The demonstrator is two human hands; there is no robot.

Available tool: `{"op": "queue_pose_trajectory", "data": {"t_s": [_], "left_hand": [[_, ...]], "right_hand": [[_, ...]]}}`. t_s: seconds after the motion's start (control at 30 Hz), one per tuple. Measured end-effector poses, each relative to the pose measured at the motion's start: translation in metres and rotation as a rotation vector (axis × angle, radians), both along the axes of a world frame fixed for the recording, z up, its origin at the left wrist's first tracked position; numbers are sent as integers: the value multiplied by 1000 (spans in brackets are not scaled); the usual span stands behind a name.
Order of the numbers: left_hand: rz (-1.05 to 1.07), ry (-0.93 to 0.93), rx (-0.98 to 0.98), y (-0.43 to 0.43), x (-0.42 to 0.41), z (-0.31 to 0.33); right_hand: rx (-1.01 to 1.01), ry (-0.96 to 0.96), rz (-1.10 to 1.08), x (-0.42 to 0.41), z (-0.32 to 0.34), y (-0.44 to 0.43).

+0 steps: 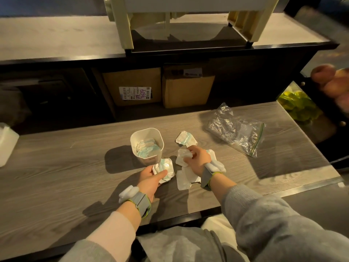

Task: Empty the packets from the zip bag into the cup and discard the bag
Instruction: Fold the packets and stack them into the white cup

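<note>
A white square cup point(147, 135) stands on the wooden table point(75, 167) with several white-and-blue packets inside. My left hand point(151, 179) grips a small stack of packets point(166, 168) just in front of the cup. To the right of the cup, my right hand point(197, 159) closes on a white packet point(182, 156) from a loose pile. Other packets lie under that hand point(186, 179) and one sits beyond it point(186, 139). The clear zip bag point(234, 129) lies crumpled and flat at the right of the table, apart from both hands.
A white container point(6, 142) stands at the table's left edge. Cardboard boxes point(136, 87) sit on a shelf behind the table. Another person's blurred hand point(334, 84) shows at the far right, near green items point(296, 106). A cream frame point(124, 25) stands on the upper counter.
</note>
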State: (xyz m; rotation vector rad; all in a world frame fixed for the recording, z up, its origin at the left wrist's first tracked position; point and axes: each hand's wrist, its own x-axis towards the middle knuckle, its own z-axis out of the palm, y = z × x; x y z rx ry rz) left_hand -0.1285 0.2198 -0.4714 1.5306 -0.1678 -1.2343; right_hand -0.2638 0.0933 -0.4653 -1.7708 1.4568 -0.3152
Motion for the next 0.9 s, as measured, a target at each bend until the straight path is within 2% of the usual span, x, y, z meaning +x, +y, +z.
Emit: {"op": "queue_pose_trajectory", "data": {"t_s": [0.13,0.27,0.4,0.53,0.73,0.8,0.9], "left_hand": [[0,22,-20,1,1,3],[-29,96,-65,0,-5,10],[-104,151,-118,0,-12,16],[-138,176,-133,2,-16,20],[-155,87,-111,3,-19,20],[-134,77,-93,3,-18,20],[-112,60,-68,4,-16,19]], "right_hand": [[272,-508,-170,-12,22,14],[470,-641,-223,-22,33,24],[542,-671,-232,-25,34,32],[514,-621,-224,-25,38,38],[457,-499,-148,-20,36,45],[297,-344,-179,-21,33,36],[8,125,-250,-32,32,11]]}}
